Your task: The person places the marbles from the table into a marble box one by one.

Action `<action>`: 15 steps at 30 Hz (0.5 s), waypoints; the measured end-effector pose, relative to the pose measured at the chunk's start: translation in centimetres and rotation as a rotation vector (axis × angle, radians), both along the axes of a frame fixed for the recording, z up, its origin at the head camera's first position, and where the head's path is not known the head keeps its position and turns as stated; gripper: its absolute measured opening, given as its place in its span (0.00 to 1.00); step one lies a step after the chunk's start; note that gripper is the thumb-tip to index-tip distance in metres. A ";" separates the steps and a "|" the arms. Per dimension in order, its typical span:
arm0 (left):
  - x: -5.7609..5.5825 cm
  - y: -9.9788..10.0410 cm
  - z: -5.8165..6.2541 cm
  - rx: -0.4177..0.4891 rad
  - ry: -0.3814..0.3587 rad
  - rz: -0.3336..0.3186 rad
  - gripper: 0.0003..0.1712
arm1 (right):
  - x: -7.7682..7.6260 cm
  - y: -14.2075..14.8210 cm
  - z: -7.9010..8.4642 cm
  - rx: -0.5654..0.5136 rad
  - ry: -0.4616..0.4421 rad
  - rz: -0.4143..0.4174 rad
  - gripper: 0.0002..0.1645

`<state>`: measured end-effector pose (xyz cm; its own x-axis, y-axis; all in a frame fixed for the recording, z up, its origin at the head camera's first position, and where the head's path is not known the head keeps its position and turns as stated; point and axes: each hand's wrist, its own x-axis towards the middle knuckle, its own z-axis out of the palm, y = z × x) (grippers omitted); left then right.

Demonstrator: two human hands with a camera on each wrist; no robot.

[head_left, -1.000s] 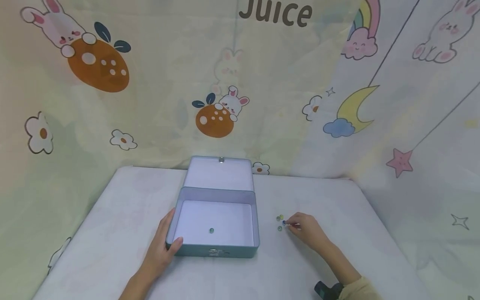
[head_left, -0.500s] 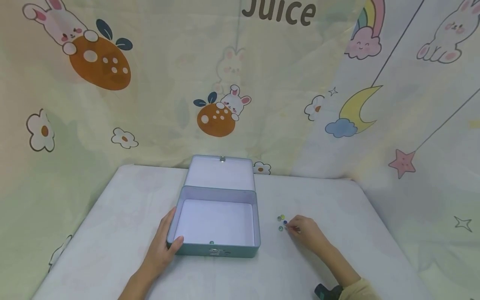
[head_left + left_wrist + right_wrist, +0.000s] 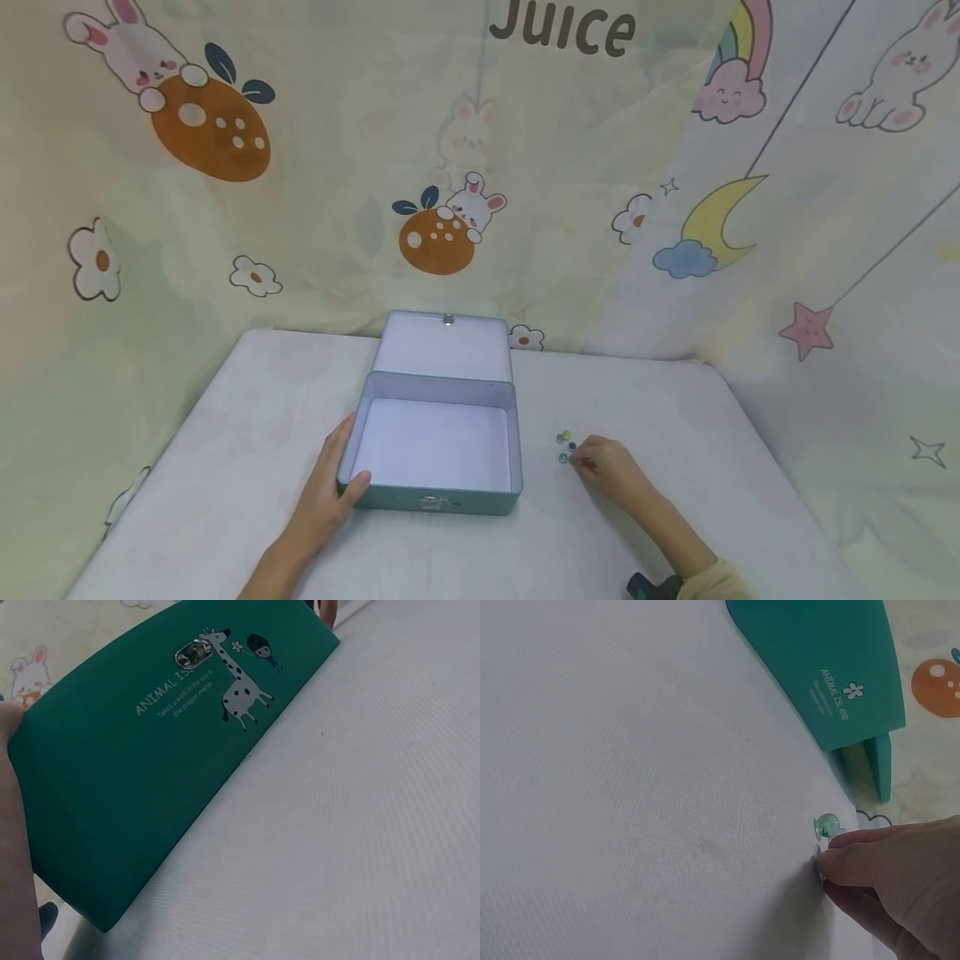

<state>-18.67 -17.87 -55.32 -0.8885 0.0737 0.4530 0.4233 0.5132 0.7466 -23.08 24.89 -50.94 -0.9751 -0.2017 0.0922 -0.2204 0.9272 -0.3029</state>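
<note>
A green tin box [image 3: 431,500] with a white inside stands on the table, its hinged lid [image 3: 442,346] raised at the back. My left hand [image 3: 322,483] holds the box's near left corner, thumb on the front rim and fingers along the left side. Right of the box lies a small group of glass marbles: yellow [image 3: 566,435], blue [image 3: 572,447] and two green, one a nearer green marble [image 3: 827,825]. Beside them, the curled fingers of my right hand [image 3: 611,471] draw together at the tabletop; their tips hide whatever is between them.
A white cloth covers the table [image 3: 465,558]. Behind it hangs a printed backdrop [image 3: 555,167] with rabbits and flowers. A dark device [image 3: 652,587] sits at the right wrist, by the sleeve. The box's front bears a giraffe [image 3: 244,694] and a metal clasp [image 3: 193,654].
The marble inside the box rolled toward the front wall and is now out of sight. My right hand shifted slightly toward me beside the marbles. The left hand keeps its hold.
</note>
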 end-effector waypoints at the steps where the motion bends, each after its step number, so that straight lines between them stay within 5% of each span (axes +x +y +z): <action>1: 0.0 0.0 0.0 -0.001 0.000 0.000 0.46 | 0.0 0.0 0.0 -0.004 0.006 0.003 0.08; 15: 0.1 0.3 0.1 0.020 -0.004 -0.007 0.45 | -0.7 -0.1 1.9 0.010 0.141 0.249 0.09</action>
<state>-18.54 -17.60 -55.24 -0.8898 0.0705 0.4510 0.4237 0.4952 0.7585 -23.75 24.78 -49.00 -0.8730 -0.4351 0.2201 -0.4812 0.8419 -0.2443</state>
